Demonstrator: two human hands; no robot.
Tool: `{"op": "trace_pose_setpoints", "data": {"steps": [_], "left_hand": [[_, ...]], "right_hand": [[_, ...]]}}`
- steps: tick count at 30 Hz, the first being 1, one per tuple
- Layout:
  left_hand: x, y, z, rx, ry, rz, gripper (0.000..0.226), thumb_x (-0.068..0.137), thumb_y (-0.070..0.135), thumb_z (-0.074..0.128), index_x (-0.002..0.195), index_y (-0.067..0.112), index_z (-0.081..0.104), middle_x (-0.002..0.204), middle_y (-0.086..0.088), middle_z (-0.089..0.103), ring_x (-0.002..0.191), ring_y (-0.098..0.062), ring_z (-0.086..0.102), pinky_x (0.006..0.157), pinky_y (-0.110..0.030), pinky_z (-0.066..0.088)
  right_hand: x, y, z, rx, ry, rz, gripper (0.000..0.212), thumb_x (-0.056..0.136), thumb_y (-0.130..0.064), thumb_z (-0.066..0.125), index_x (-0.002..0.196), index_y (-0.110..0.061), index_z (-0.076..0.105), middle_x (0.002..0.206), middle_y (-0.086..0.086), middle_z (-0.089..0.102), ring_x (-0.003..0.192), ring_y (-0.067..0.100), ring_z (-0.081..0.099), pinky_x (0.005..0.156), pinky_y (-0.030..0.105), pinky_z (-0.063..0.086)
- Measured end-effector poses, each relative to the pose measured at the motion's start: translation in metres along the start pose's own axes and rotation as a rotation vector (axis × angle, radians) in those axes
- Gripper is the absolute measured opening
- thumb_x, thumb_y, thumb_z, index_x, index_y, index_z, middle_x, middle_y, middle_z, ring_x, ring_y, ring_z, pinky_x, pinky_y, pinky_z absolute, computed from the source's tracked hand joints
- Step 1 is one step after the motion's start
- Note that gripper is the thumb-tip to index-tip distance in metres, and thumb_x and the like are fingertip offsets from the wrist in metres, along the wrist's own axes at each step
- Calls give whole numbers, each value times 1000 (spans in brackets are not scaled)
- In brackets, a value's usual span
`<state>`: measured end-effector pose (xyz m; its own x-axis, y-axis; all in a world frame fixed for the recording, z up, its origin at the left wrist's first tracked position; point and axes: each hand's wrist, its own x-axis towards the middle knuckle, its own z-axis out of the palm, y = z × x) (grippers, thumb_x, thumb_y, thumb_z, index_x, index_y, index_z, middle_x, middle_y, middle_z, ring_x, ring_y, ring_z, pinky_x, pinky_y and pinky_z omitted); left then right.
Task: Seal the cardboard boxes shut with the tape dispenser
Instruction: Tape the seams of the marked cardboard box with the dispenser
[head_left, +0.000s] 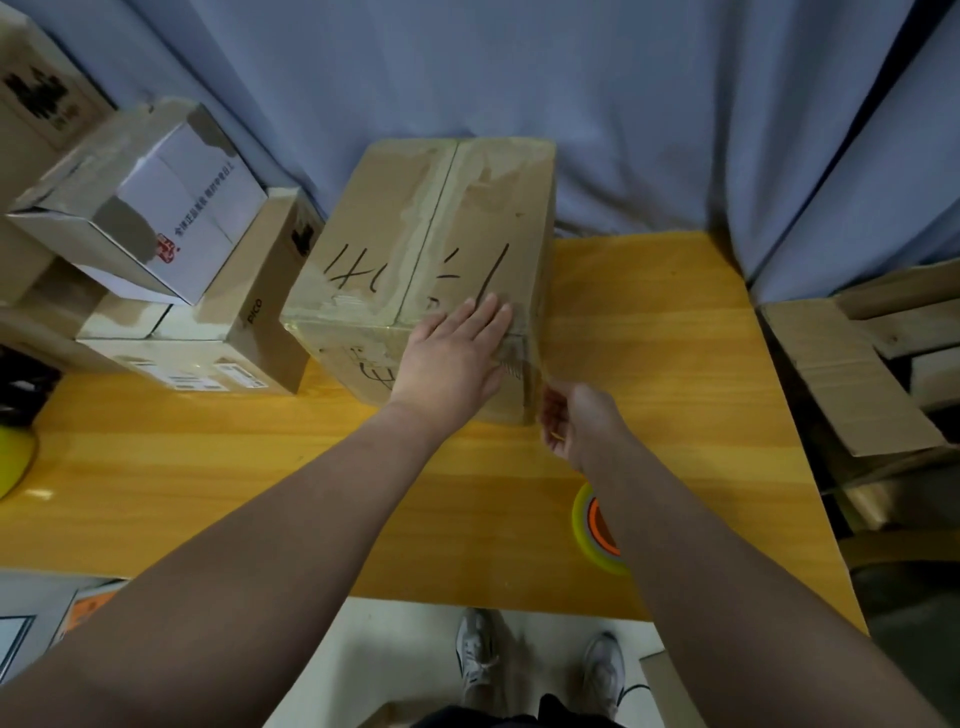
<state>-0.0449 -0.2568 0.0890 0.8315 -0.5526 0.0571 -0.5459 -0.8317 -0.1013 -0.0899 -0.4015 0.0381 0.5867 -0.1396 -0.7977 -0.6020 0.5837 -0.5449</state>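
Toward the far edge of the yellow wooden surface (208, 467) stands the cardboard box (483, 208), flaps down, handwriting on top. Smaller boxes (156, 218) are stacked at the far-left corner. The left hand (452, 358) lies flat, fingers straight, over the box's near top edge. The right hand (576, 421) is curled beside the box's near-right corner; its grip cannot be determined. The tape roll (584, 525) lies by the near edge, partly under the right forearm.

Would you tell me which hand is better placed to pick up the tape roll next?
Right. The tape roll lies beside the right forearm, while the left hand lies flat on the box.
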Motion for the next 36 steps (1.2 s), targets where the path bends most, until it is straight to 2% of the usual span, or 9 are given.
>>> {"op": "trace_pose_setpoints", "data": {"steps": [9,11,13,15,17,19,24,30,36], "left_hand": [[2,-4,0,-2,9,37,66,99,45,35,153,25,5,161,6,6,147,-12,11,114,-32,12],[2,-5,0,-8,12,43,65,99,45,36,153,25,6,161,6,7,147,-13,11,114,-32,12],[2,-5,1,-20,16,47,65,99,45,36,153,25,7,161,6,8,147,-13,12,113,-33,13],[1,-5,3,-34,26,48,65,99,45,36,153,25,8,160,5,8,147,-13,12,113,-33,14],[1,-5,4,-37,31,46,65,99,45,37,153,24,7,160,5,8,147,-13,12,114,-34,14],[0,-6,3,-39,22,49,67,98,45,38,153,24,6,161,5,7,147,-13,11,115,-34,13],[7,-24,-5,-102,-56,169,70,98,38,44,153,21,4,161,5,6,147,-15,12,116,-32,14],[5,-67,-8,-24,-74,216,73,98,42,43,153,16,1,161,-1,-2,147,-14,-3,119,-32,-4],[3,-77,4,-103,-74,203,78,96,45,48,153,19,2,161,3,0,147,-13,1,117,-26,-3]], "right_hand": [[9,10,21,-506,94,-157,30,97,-19,44,68,-11,50,62,7,52,54,22,48,53,28,37],[12,6,7,-778,169,-310,28,98,-16,43,71,-10,51,72,6,53,72,30,52,63,32,42],[15,2,-4,-740,326,-578,23,98,-10,41,101,0,61,103,14,63,102,34,55,86,37,46],[11,5,0,-525,201,-781,38,99,-5,38,136,-4,49,135,9,53,125,23,49,106,38,39],[7,22,15,-529,-122,-832,54,96,-1,39,149,-12,32,147,1,42,135,14,39,112,34,33],[10,42,20,-666,-231,-834,74,89,3,39,154,-18,12,157,-3,23,144,9,21,119,36,21],[-4,2,-4,-1060,-47,-1020,63,97,-4,48,152,-20,21,150,-1,36,137,14,34,100,9,26],[-13,-44,3,-1592,-82,-1118,83,92,-20,63,149,-45,8,159,-14,-10,145,12,15,100,26,39],[1,-38,22,-1648,63,-1201,84,88,-38,65,152,-35,10,160,-5,-11,148,14,-3,118,31,15]]}}
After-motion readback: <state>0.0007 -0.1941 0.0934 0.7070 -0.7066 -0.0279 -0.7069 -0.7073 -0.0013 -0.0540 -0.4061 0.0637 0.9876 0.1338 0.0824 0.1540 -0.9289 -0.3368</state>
